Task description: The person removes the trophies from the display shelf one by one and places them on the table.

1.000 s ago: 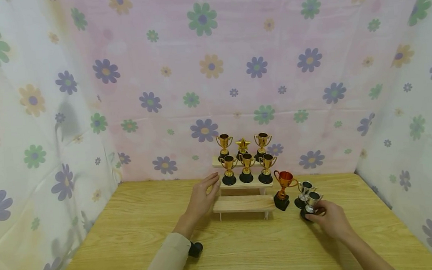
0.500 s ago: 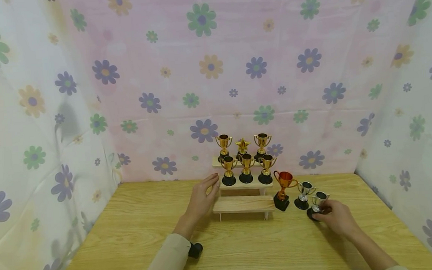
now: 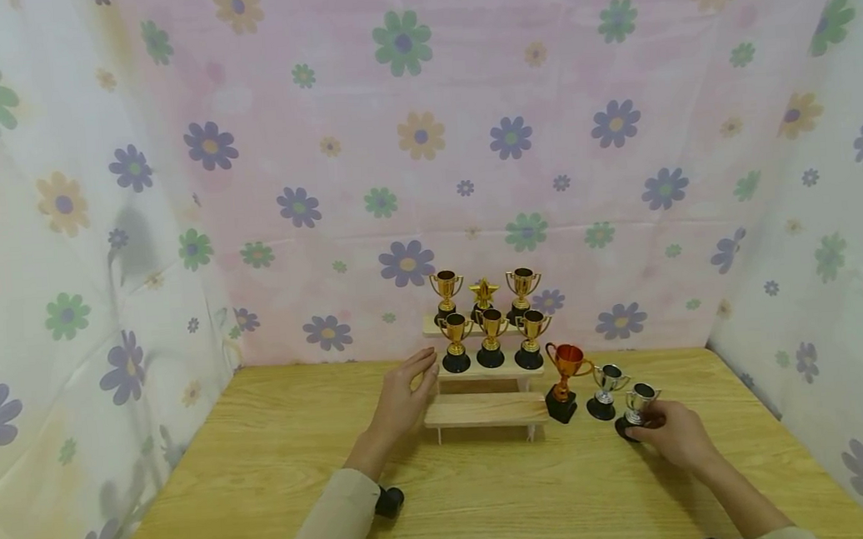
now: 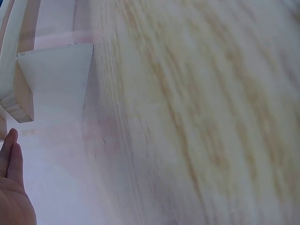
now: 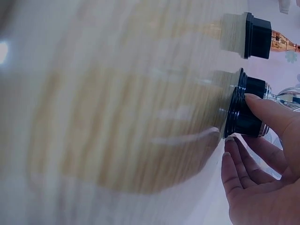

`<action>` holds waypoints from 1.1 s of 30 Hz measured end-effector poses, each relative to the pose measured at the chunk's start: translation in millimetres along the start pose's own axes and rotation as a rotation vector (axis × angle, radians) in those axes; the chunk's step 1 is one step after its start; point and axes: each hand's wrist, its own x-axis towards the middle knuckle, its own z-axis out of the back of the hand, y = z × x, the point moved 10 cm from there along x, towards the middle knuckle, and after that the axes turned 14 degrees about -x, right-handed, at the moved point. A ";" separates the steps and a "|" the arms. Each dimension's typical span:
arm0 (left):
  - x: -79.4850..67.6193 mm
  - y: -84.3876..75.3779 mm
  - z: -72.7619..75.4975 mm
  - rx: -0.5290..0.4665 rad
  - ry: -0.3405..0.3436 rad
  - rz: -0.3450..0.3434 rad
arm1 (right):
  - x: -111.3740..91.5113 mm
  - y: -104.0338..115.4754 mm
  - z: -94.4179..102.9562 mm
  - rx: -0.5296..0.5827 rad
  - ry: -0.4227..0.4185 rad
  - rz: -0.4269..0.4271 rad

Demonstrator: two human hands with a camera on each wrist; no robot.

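Note:
My right hand (image 3: pixel 676 434) grips a small silver trophy cup (image 3: pixel 640 399) at the table's right side. In the right wrist view its round black base (image 5: pixel 242 117) stands at the tabletop, the thumb pressed on one side. Just left of it a second silver trophy cup (image 3: pixel 609 379) is upright, and beyond that a taller orange-red trophy cup (image 3: pixel 569 362) on a black square base. My left hand (image 3: pixel 404 395) holds nothing; its straight fingertips lie right at the left side of a stepped wooden stand (image 3: pixel 486 409).
Gold trophy cups (image 3: pixel 454 332) line the stand's middle step. On its top step a gold star trophy (image 3: pixel 482 293) sits between two more gold cups (image 3: pixel 522 280). The lowest step carries nothing. Flowered cloth (image 3: pixel 427 203) walls in the wooden table (image 3: pixel 279 447).
My right hand has slid the gripped silver trophy cup a little to the right, opening a gap from the other silver cup. The left hand has stayed in place.

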 end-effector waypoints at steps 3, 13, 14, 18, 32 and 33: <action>-0.8 0.3 0.0 -0.002 0.004 0.006 | -0.5 0.0 -1.3 0.005 0.002 0.003; -2.7 -0.4 -2.9 0.006 0.014 0.009 | -13.0 -1.9 -0.6 -0.009 -0.007 0.038; -2.5 -0.5 -3.1 0.003 0.013 0.011 | -15.0 -2.2 0.1 -0.010 -0.001 0.035; -1.3 -0.4 -2.4 0.002 0.005 0.016 | -22.2 -2.8 3.3 -0.026 0.030 0.013; 0.1 3.9 -0.5 0.007 -0.005 0.040 | -42.4 29.0 19.3 -0.007 0.031 0.044; -0.2 3.9 -0.7 0.006 -0.006 0.039 | -43.1 32.8 19.5 -0.003 0.027 0.049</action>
